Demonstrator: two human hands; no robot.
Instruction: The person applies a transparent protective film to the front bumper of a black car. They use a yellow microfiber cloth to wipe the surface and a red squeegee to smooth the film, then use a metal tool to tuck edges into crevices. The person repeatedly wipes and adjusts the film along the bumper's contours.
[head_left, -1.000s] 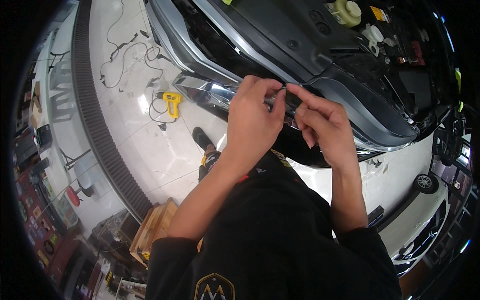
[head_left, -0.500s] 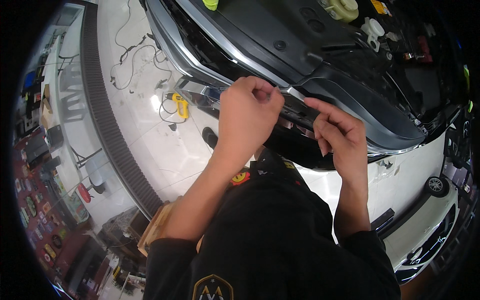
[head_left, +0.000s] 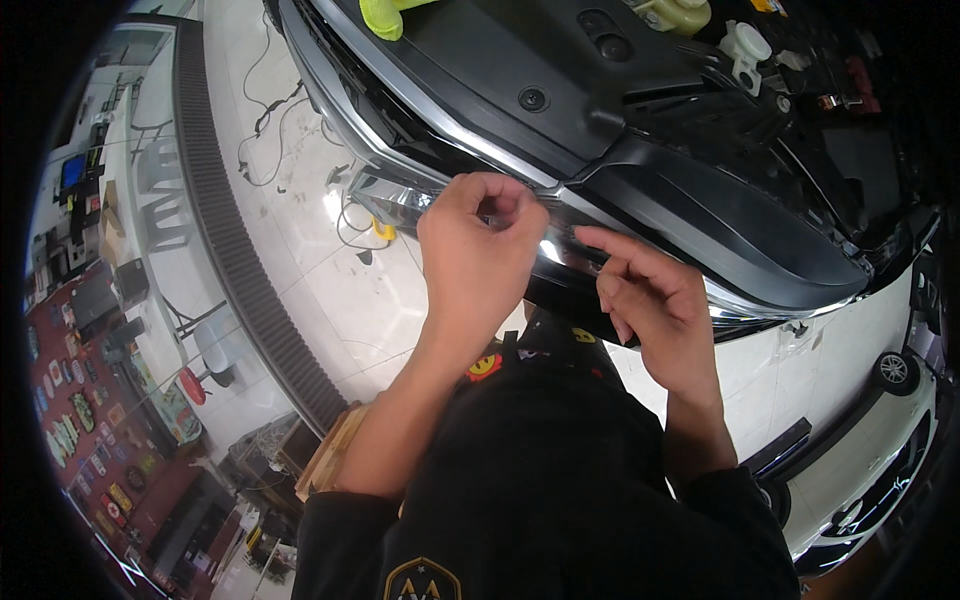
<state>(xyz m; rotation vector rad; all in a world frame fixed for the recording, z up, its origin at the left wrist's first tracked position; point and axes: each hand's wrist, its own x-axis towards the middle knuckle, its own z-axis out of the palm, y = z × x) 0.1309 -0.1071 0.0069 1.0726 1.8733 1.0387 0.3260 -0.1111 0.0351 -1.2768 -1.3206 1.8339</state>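
Chrome trim [head_left: 563, 256]; behind pinched left hand [head_left: 480, 250]

Floor [head_left: 325, 300]: pale, glossy tiles carried everything.
Dark car [head_left: 470, 80]: stood over the tiles.
Grey cable [head_left: 264, 122]: lay in loose loops.
Yellow tool [head_left: 383, 229]: lay partly hidden by the dark car's corner, its kind hard to tell.
Dark piece [head_left: 365, 258]: lay near the yellow tool.
White car [head_left: 860, 440]: stood far right.

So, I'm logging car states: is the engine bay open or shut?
Open: within the engine bay, a white reservoir and black top panel lie exposed.
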